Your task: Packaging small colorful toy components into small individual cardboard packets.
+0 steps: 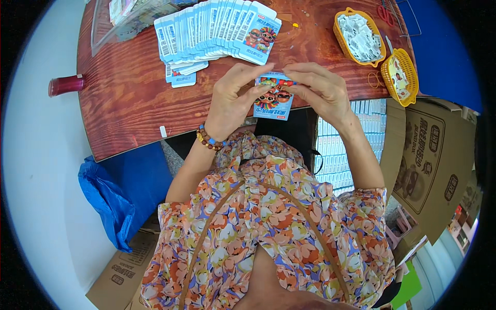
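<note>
Just over the table's near edge, a small light-blue printed carton [272, 107] with cartoon figures is between my two hands. My left hand [231, 98], with a beaded bracelet at the wrist, pinches its left side near the top. On the opposite side, the thumb and fingers of my right hand [321, 94] close on its upper right part. The fingers partly cover the carton's top end. Beyond my hands lies a fanned row of flat blue-and-white cartons [206, 32], with a few more cartons [184, 78] below its left part.
Two yellow baskets stand at the right: one holds small white packets [360, 39], the other printed pieces [399, 77]. Red-handled scissors [385, 15] lie behind them. A dark red cylinder [67, 85] sits at the left edge, a clear bin [111, 31] farther back. Cardboard boxes [431, 155] flank me.
</note>
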`<state>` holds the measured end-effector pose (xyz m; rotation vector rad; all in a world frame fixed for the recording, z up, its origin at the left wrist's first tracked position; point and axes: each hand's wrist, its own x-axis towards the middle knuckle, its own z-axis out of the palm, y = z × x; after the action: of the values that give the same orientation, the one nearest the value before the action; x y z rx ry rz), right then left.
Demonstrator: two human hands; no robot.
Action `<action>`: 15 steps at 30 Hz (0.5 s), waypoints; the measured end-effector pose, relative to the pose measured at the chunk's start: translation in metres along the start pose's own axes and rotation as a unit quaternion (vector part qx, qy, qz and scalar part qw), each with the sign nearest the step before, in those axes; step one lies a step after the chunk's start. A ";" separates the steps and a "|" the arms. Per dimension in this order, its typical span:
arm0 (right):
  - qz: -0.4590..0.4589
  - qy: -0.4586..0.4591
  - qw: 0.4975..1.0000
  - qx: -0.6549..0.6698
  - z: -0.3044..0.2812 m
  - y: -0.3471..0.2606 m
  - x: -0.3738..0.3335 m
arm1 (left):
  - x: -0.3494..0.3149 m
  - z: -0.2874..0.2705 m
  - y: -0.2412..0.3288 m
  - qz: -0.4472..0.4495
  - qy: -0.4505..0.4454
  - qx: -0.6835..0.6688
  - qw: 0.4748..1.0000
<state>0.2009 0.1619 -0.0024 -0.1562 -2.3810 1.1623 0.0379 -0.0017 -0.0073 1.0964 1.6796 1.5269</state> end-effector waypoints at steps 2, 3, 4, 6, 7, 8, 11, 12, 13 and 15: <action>-0.007 -0.007 1.000 0.003 -0.002 0.006 -0.001 | 0.000 0.000 0.000 -0.002 -0.032 0.037 0.999; -0.017 -0.017 1.000 0.008 -0.002 0.007 -0.001 | -0.001 0.000 -0.003 0.003 -0.033 0.041 0.999; -0.016 -0.015 1.000 0.008 -0.002 0.008 -0.002 | -0.002 0.001 -0.006 0.008 -0.035 0.045 0.998; -0.002 -0.023 0.999 0.030 -0.001 0.008 -0.002 | -0.004 0.009 -0.016 -0.006 -0.018 0.003 1.000; 0.001 -0.019 0.999 0.027 -0.002 0.009 -0.004 | -0.005 0.013 -0.021 -0.020 0.000 -0.041 0.999; 0.003 -0.021 0.999 0.030 -0.001 0.010 -0.006 | -0.006 0.015 -0.024 -0.019 -0.006 -0.043 0.999; 0.024 -0.011 0.999 0.037 0.000 0.015 -0.017 | -0.008 0.022 -0.023 -0.046 -0.026 -0.069 0.996; 0.039 -0.006 0.998 0.045 0.000 0.016 -0.022 | -0.010 0.022 -0.021 -0.058 -0.029 -0.008 0.998; 0.025 0.038 0.998 0.050 0.008 0.017 -0.026 | -0.011 0.024 -0.018 -0.067 -0.032 0.052 0.996; 0.027 0.090 0.995 0.028 0.019 0.014 -0.038 | -0.014 0.025 -0.016 -0.046 -0.033 0.075 0.996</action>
<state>0.2233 0.1452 -0.0371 -0.2970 -2.1960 1.1866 0.0632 -0.0024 -0.0282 1.1170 1.7965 1.3101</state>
